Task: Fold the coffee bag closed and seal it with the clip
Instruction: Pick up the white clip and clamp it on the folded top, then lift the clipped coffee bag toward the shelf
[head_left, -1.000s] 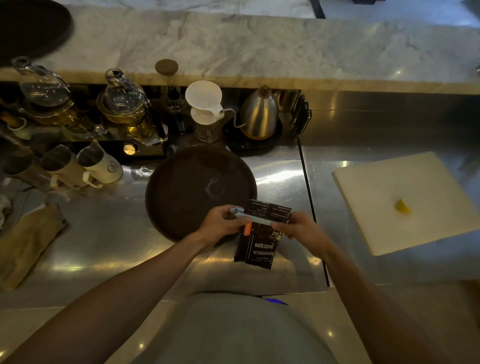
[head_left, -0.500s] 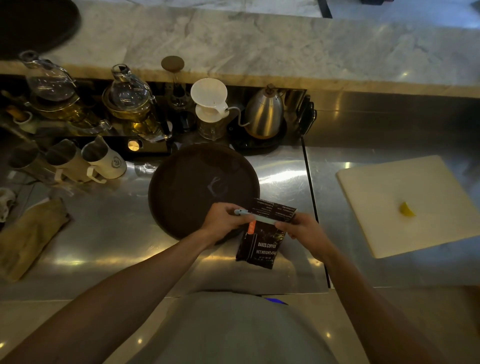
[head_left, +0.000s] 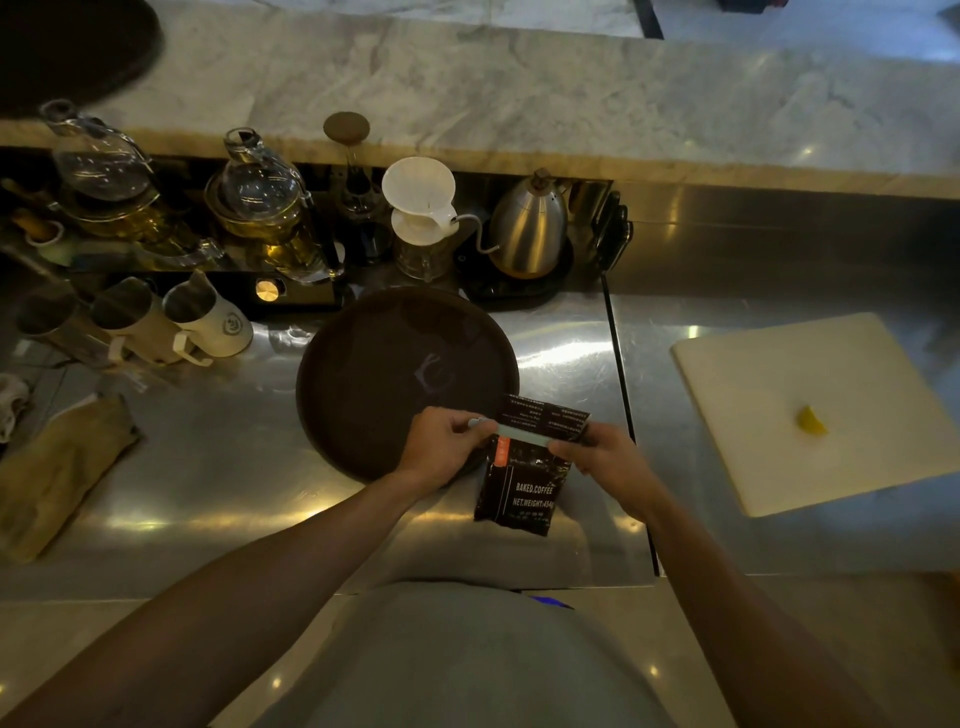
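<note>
The sealing step is judged to be in hand: the clip is being pinched at its ends by the left hand and right hand, both closed, across the folded bag. It probably needs pressing shut next. The bag is being held upright over the steel desk, beside a dark tray, in a dim bar.

Coffee bag front: "BAKED.COFFEE", "NET.WEIGHT:454", last characters cut off; small print on folded top unreadable.
</note>
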